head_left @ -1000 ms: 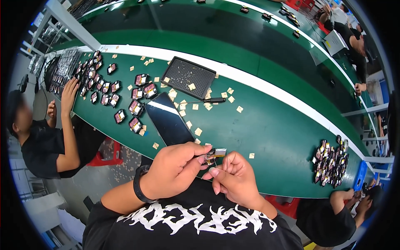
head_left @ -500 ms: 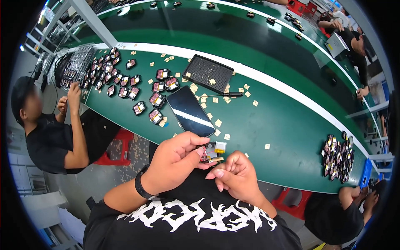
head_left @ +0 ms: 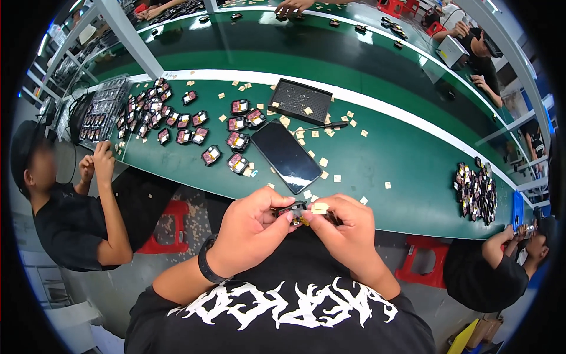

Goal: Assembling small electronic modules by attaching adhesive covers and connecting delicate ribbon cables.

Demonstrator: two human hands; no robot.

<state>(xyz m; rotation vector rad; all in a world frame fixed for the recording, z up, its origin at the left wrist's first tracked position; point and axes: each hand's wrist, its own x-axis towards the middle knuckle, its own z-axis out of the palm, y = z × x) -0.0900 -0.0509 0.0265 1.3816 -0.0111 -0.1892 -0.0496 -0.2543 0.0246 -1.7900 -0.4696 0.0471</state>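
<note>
My left hand [head_left: 250, 227] is closed around a small black electronic module [head_left: 290, 209], held low in front of my chest by the table's near edge. Thumb and fingers of my right hand [head_left: 348, 227] pinch a small cream-white piece [head_left: 319, 208] at the module's right side. Yellow tape [head_left: 305, 220] shows between the two hands. My fingers hide most of the module's inside, so I cannot tell how the pale piece joins it. Just beyond my hands lies a dark flat phone-like slab [head_left: 287, 156].
Several similar modules [head_left: 237, 141] lie left of the slab, with a larger cluster beyond. A black tray [head_left: 301, 100], a screwdriver [head_left: 336, 125] and scattered pale squares [head_left: 337, 178] are on the green table [head_left: 407, 183]. Another pile [head_left: 474, 192] sits far right. Co-workers sit at both sides.
My right hand has moved up against the module and now pinches the pale piece; before, its fingers were curled below it. The view has shifted slightly.
</note>
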